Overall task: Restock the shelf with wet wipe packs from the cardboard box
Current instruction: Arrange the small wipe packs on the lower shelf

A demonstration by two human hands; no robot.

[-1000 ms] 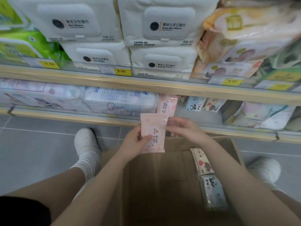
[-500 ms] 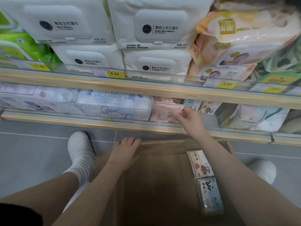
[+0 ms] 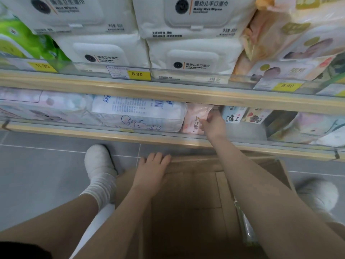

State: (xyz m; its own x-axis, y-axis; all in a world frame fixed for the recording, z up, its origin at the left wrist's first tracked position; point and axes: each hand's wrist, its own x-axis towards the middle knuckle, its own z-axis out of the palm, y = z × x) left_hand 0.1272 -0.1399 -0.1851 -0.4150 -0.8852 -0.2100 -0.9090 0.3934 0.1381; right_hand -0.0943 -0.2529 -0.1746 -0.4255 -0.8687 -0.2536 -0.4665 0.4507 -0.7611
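A small pink wet wipe pack [image 3: 195, 119] stands in the lower shelf [image 3: 130, 134], between a big white-and-blue pack and small panda packs. My right hand [image 3: 213, 124] is reached into that shelf and pinches the pink pack at its right edge. My left hand [image 3: 151, 172] lies flat with straight fingers on the far left rim of the open cardboard box [image 3: 196, 202] on the floor. Inside the box, along its right wall, a wrapped pack [image 3: 244, 223] shows partly behind my right forearm.
The upper shelf [image 3: 168, 90] carries large white wipe packs, green packs at the left and peach packs at the right, with yellow price tags. Panda and heart mini packs [image 3: 242, 116] sit right of my hand. My white-socked feet flank the box on grey tiles.
My right hand carried the pink pack from above the box into the lower shelf and stood it there. My left hand let go of it and dropped onto the box rim.
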